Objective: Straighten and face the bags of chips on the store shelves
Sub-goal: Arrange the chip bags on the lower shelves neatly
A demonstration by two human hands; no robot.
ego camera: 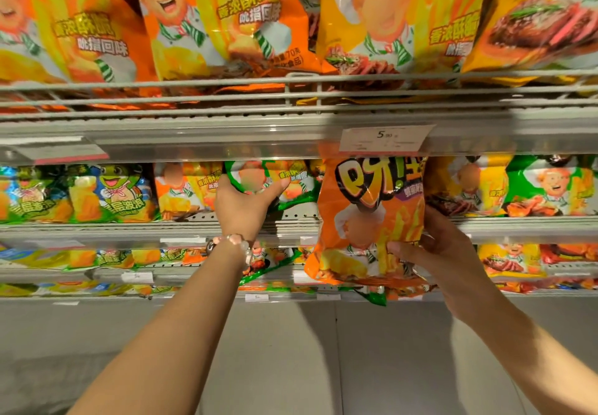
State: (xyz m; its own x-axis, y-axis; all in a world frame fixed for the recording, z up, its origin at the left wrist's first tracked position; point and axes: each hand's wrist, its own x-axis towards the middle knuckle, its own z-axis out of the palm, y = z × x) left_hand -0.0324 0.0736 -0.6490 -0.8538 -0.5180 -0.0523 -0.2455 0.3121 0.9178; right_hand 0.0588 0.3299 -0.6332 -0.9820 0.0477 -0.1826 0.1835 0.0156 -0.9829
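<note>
My right hand [433,249] grips the lower right side of an orange chip bag [369,214], held upright in front of the middle shelf. My left hand [242,204], with a bead bracelet at the wrist, reaches into that shelf and holds a green chip bag [259,178] by its lower part, thumb across the front. The green bag leans to one side between an orange bag [184,188] on its left and the bag I hold.
Large orange and yellow bags [220,23] fill the wire top shelf [291,91]. A price tag [385,138] hangs on the shelf rail. Green-blue bags [110,194] stand at the left, yellow and green ones [547,188] at the right. Lower shelves [161,274] hold more bags.
</note>
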